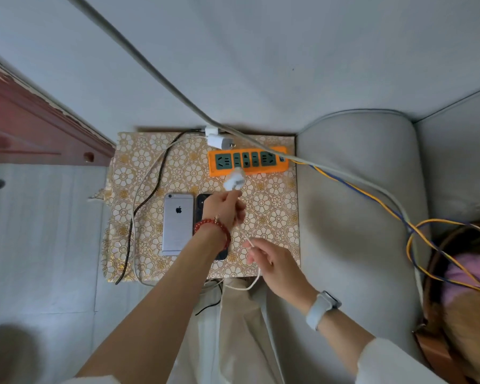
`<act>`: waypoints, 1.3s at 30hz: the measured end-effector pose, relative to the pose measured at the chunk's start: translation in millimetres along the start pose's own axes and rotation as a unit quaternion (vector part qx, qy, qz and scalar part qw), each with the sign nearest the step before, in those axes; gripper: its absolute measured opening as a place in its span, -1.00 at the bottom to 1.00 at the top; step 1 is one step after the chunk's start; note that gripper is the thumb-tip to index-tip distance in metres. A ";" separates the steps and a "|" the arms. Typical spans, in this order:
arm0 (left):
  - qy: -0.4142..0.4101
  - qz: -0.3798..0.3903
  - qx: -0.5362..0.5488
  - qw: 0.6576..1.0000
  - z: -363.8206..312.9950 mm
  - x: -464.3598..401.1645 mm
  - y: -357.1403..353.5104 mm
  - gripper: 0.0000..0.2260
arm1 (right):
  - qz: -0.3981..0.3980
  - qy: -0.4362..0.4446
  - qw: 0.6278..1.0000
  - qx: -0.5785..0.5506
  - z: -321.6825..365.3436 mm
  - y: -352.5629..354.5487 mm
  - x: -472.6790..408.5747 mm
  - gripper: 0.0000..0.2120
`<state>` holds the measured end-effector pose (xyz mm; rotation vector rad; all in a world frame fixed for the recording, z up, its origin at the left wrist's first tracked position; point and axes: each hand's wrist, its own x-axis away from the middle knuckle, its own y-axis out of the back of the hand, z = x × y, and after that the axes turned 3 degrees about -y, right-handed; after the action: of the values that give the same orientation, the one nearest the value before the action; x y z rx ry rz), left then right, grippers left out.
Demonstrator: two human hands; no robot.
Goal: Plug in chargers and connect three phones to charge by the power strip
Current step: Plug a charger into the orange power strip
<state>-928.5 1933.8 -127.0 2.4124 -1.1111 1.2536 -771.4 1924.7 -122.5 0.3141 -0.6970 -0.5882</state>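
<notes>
A silver phone [178, 223] lies beside a dark phone [203, 203] on the flower-patterned table [272, 206]. The left hand [224, 209] pinches a light white charger [233, 180] just short of the orange strip [248, 161]. The right hand [272, 263] pinches its limp cable [251, 243]; the rigid plug body likely gives the firmest hold. A grey sofa [358, 189] flanks the table.

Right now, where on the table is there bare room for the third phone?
Free: table right of the left hand, below the power strip. Also above the silver phone. Crowded: left edge, two cables.
</notes>
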 end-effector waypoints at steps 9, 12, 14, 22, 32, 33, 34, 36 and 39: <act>-0.148 0.066 -0.323 0.932 11.0 31.8 32.0 -0.79 | -0.296 0.049 0.907 0.296 14.0 53.6 -48.4 -0.52; -0.197 0.050 -0.378 0.903 8.3 31.7 33.9 -0.78 | -0.253 0.063 0.894 0.364 22.3 73.6 -80.4 -0.45; -0.214 0.040 -0.392 0.894 7.2 29.8 32.2 -0.78 | -0.215 0.082 0.888 0.397 23.4 80.8 -102.2 -0.45; -0.231 0.006 -0.391 0.891 -3.3 10.8 20.5 -0.78 | -0.287 0.099 0.874 0.378 22.7 151.2 -168.0 -0.53; -0.226 0.002 -0.396 0.890 -10.5 -17.9 -4.3 -0.79 | -0.243 0.220 0.808 0.490 -3.4 223.9 -163.8 -0.57; -0.227 0.004 -0.401 0.888 -10.6 -18.7 -6.1 -0.79 | -0.230 0.213 0.806 0.502 -4.5 226.0 -160.4 -0.55; -0.229 0.005 -0.407 0.884 -11.0 -19.0 -8.0 -0.78 | -0.213 0.208 0.810 0.506 -4.2 223.6 -157.0 -0.52; -0.229 0.006 -0.415 0.880 -11.7 -20.2 -11.4 -0.78 | -0.168 0.221 0.814 0.510 -3.6 208.8 -150.5 -0.47; -0.228 0.003 -0.428 0.874 -12.6 -24.2 -13.6 -0.78 | -0.137 0.259 0.800 0.524 -0.4 174.9 -141.2 -0.47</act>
<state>-935.4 1962.2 -135.8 1.9841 -1.3893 0.0621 -788.1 2148.8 -114.6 1.5821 -0.3736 -0.2975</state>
